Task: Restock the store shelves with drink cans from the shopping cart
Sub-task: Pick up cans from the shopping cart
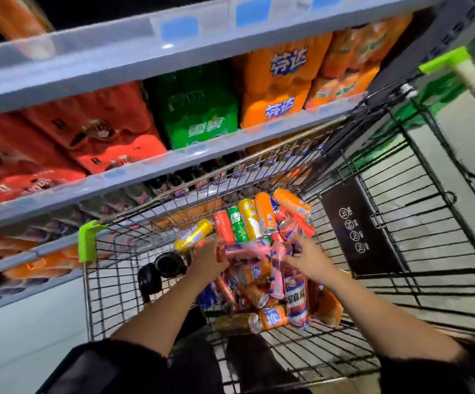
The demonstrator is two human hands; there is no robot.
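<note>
We're leaning over the cart [108, 280], both bare arms down inside the wire basket. Our left hand [206, 260] is closed around the end of a pink can [247, 249] lying crosswise on top of the pile. Our right hand [308, 258] is spread just beside it, fingers [290, 261] touching a second pink can [278, 275] that stands tilted; we cannot tell whether it grips that can or only rests on it.

Counting the far row of cans: one yellow can [193, 235] lying apart at the left, then a red can [223, 226], a green can [237, 223], a gold can [250, 218] and two orange cans [265, 213] side by side. The heap under our hands is too jumbled and blurred to count. Nearest us, one orange can [270, 318] lies end to end with a dark one.

The pile fills the middle and right of the basket. The left side, by the green corner guard [87, 241], is bare wire, with two dark wheels [159, 270] showing through it. The cart sits hard against the shelves [133, 176], its long rim just beside a shelf edge. We see three shelf edges, with shrink-wrapped packs behind them: red packs [88, 132], one green pack [197, 109], orange packs [283, 81]. The folded black seat flap [358, 223] closes the right end.
</note>
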